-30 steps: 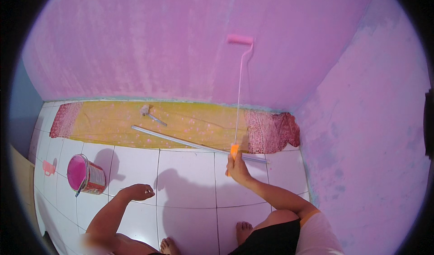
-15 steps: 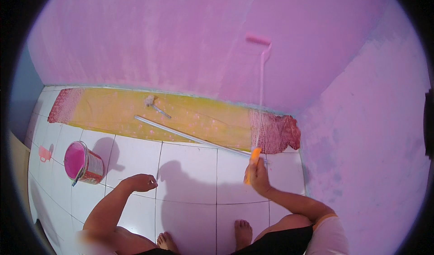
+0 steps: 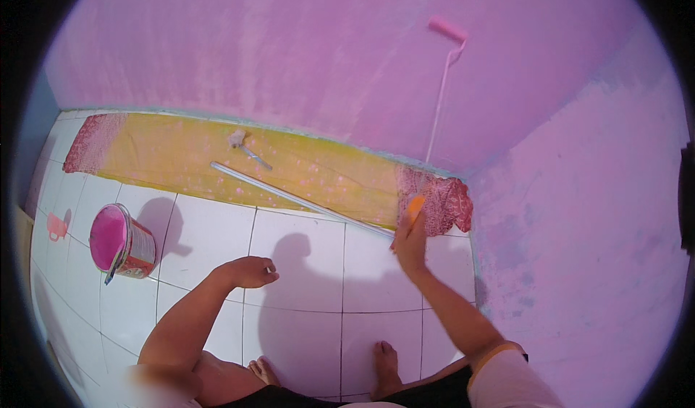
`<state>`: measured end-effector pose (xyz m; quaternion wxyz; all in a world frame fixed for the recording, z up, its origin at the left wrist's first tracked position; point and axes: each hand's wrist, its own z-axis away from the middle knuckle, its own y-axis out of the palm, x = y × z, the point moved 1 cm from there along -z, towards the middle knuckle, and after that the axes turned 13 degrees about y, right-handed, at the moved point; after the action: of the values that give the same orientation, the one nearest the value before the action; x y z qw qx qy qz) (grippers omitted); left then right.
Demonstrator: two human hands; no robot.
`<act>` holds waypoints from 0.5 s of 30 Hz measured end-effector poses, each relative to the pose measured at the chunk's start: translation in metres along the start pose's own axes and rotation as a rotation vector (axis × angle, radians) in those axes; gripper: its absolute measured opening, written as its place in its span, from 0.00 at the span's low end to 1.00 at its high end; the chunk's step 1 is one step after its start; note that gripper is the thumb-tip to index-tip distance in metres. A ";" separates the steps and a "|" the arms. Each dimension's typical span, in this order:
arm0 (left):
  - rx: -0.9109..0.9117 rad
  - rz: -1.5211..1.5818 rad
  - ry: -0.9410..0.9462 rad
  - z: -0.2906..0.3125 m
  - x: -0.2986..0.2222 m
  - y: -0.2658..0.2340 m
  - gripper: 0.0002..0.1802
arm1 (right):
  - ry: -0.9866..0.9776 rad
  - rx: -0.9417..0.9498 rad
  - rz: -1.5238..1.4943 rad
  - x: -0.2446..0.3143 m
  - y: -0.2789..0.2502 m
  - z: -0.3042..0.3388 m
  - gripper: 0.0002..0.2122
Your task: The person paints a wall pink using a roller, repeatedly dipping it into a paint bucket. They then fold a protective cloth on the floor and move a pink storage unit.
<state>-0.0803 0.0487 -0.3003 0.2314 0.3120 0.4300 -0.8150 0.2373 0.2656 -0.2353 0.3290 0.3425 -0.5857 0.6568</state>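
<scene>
My right hand is wrapped round the orange handle of a long paint roller. Its thin rod runs up to a pink roller head, which is against the pink wall. My left hand hangs over the tiles with nothing in it, fingers loosely curled and a gap at the thumb. Nearest to that hand, on its left, stands a bucket of bright pink paint, with what looks like a brush handle at its rim.
A yellow cloth with dark red ends lies along the wall's foot. On it rest a paintbrush and a long metal pole, which reaches toward my right hand. A pink cup sits left of the bucket. A patchy side wall rises at right.
The roller head has moved up and to the right along the wall. My right arm stretches farther forward, and my left hand has shifted slightly right and up. The view has tilted a little.
</scene>
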 end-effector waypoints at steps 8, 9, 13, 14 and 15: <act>0.020 0.035 -0.016 0.001 -0.019 -0.002 0.29 | 0.201 0.028 0.263 -0.136 0.082 0.062 0.18; 0.025 0.024 -0.024 0.003 -0.017 -0.004 0.29 | 0.274 0.042 0.286 -0.141 0.087 0.065 0.18; 0.013 -0.016 -0.041 0.007 -0.010 -0.008 0.29 | 0.284 0.101 0.203 -0.141 0.092 0.075 0.18; 0.004 -0.013 -0.029 0.006 -0.010 -0.008 0.29 | 0.313 0.120 0.202 -0.139 0.091 0.077 0.17; -0.004 -0.010 -0.018 0.006 -0.010 -0.008 0.29 | 0.352 0.138 0.209 -0.137 0.089 0.080 0.17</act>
<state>-0.0797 0.0489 -0.2863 0.2320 0.3019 0.4312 -0.8180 0.2433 0.1735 -0.3921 0.3318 0.1817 -0.5051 0.7757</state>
